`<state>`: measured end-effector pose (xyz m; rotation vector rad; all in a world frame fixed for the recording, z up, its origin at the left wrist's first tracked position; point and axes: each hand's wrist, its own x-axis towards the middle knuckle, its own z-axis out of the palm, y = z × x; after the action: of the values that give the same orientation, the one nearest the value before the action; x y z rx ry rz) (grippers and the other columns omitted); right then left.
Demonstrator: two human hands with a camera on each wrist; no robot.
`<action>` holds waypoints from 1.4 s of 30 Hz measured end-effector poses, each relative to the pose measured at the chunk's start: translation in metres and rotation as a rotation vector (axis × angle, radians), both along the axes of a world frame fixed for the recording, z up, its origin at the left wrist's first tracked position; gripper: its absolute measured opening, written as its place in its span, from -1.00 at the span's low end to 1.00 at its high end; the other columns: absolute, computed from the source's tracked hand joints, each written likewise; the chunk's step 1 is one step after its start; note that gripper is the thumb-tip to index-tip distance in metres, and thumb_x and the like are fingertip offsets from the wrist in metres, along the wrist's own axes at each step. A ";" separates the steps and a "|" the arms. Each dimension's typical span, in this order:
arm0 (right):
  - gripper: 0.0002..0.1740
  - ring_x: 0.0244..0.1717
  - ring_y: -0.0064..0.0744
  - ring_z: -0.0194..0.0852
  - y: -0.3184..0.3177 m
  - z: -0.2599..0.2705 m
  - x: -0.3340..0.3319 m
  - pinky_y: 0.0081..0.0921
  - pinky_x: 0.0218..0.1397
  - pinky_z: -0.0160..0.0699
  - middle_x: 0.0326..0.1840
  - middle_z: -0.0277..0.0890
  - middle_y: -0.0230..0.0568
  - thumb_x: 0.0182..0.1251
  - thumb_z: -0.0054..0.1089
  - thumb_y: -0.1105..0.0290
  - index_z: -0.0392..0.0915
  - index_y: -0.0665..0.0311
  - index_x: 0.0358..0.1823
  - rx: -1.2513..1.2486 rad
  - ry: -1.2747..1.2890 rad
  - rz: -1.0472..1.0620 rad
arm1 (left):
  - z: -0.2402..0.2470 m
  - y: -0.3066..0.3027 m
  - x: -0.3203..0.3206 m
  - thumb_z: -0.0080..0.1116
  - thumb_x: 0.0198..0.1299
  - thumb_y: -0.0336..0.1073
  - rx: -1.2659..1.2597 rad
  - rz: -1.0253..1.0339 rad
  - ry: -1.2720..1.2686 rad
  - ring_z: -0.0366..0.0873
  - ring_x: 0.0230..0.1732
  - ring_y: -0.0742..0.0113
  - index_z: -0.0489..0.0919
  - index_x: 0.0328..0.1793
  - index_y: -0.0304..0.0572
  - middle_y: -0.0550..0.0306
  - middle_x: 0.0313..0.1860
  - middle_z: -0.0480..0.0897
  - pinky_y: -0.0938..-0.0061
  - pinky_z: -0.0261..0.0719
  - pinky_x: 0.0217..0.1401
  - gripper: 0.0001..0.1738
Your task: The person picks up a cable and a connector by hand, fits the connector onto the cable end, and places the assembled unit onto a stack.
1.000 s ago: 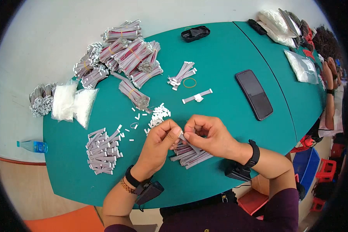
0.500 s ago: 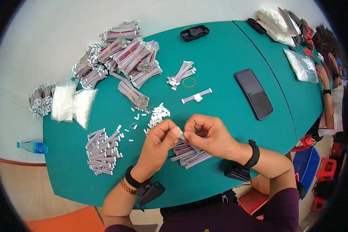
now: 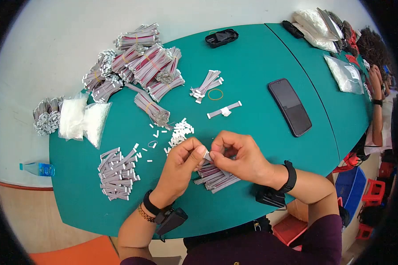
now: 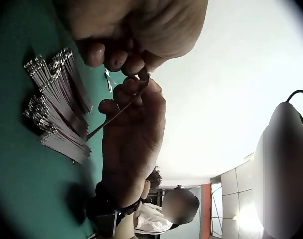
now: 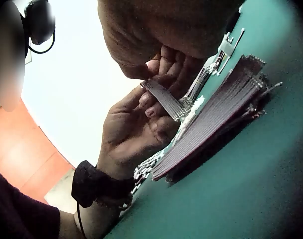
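Both hands meet over the near middle of the table. My left hand (image 3: 181,165) pinches a small white connector (image 3: 207,152) between thumb and forefinger. Facing it, my right hand (image 3: 243,159) pinches a flat grey ribbon cable (image 5: 164,97) close to that connector. The cable's free end, with bare metal tips, hangs down in the right wrist view. Below the hands lies a stack of grey and dark red ribbon cables (image 3: 216,178), partly covered by the right hand. Loose white connectors (image 3: 180,131) are heaped just beyond the left hand.
Cables with white ends (image 3: 118,173) form a pile at the left. Banded cable bundles (image 3: 150,64) and plastic bags (image 3: 73,115) sit farther back. A phone (image 3: 290,107) lies at the right, a rubber band (image 3: 215,94) mid-table. Another person's arm (image 3: 376,106) shows far right.
Both hands keep nearly the same place and the same pinch on the connector and cable. Far right, the other person's hand has moved about.
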<state>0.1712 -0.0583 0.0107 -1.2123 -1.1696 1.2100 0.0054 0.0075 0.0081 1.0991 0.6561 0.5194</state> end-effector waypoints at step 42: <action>-0.89 -0.49 -0.82 0.25 0.001 0.003 0.003 -0.76 -0.50 0.24 -0.56 0.35 -0.53 0.21 0.16 0.49 0.41 0.30 -0.43 -0.075 0.112 0.070 | -0.004 -0.003 0.001 0.00 0.34 -0.19 0.188 0.024 0.042 0.19 -0.46 0.62 0.38 -0.38 -0.15 0.37 -0.50 0.32 0.66 0.16 -0.38 -0.73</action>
<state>0.1741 -0.0576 0.0135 -1.1514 -1.0999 1.3670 0.0065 0.0044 0.0042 1.2833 0.6675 0.5889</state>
